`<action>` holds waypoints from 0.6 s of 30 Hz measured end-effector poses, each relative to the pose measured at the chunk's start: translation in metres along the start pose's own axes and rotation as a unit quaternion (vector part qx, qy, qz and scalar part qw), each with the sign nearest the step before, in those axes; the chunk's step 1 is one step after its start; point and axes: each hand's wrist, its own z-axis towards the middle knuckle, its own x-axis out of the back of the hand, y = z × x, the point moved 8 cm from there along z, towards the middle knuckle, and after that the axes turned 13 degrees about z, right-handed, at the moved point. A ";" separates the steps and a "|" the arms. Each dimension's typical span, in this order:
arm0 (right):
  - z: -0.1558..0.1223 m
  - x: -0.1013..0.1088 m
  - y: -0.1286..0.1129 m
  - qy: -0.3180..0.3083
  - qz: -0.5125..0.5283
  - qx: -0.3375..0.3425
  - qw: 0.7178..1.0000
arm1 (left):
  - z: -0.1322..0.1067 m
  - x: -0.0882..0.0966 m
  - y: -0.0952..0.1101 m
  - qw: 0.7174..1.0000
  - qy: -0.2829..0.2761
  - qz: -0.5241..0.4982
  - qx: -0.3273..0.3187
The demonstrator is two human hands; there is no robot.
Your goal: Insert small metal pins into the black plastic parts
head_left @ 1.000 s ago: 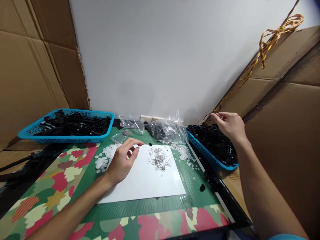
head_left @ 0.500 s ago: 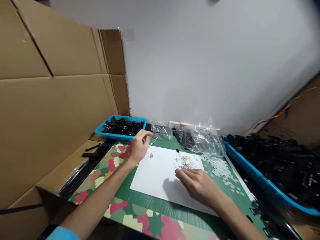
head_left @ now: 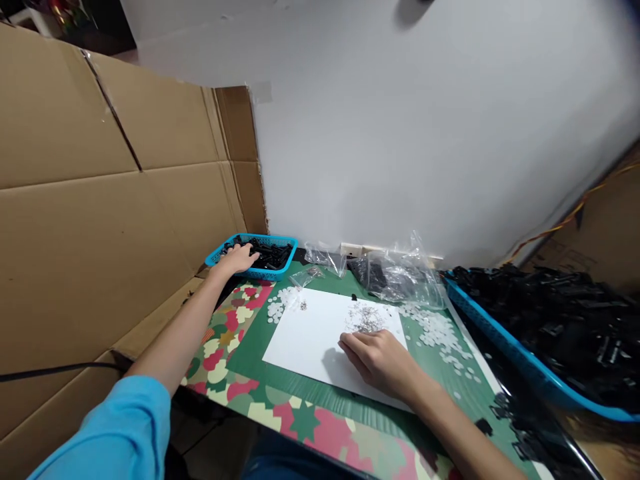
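Note:
My left hand reaches into the small blue basket of black plastic parts at the far left, fingers spread over the parts. My right hand rests on the white sheet, fingers curled, just below a small pile of tiny metal pieces. Whether it holds anything is hidden. A couple of metal pieces lie near the sheet's top left corner.
White discs lie scattered left and right of the sheet on the green mat. Clear plastic bags sit at the back. A large blue basket of black parts stands at right. Cardboard walls close the left.
My left hand moved from beside the sheet's top left corner out into the small blue basket. My right hand stayed by the metal pile. The camera turned a little left.

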 end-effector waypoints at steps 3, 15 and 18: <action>0.000 0.002 0.000 0.001 0.010 -0.007 1.000 | 0.007 -0.015 0.011 1.000 -0.018 0.005 0.004; 0.003 0.012 0.007 -0.002 0.022 -0.043 0.999 | 0.030 -0.034 0.014 1.000 0.001 -0.007 0.008; 0.003 0.016 0.010 -0.001 0.019 -0.052 0.998 | 0.030 -0.031 0.020 1.000 0.010 -0.016 -0.010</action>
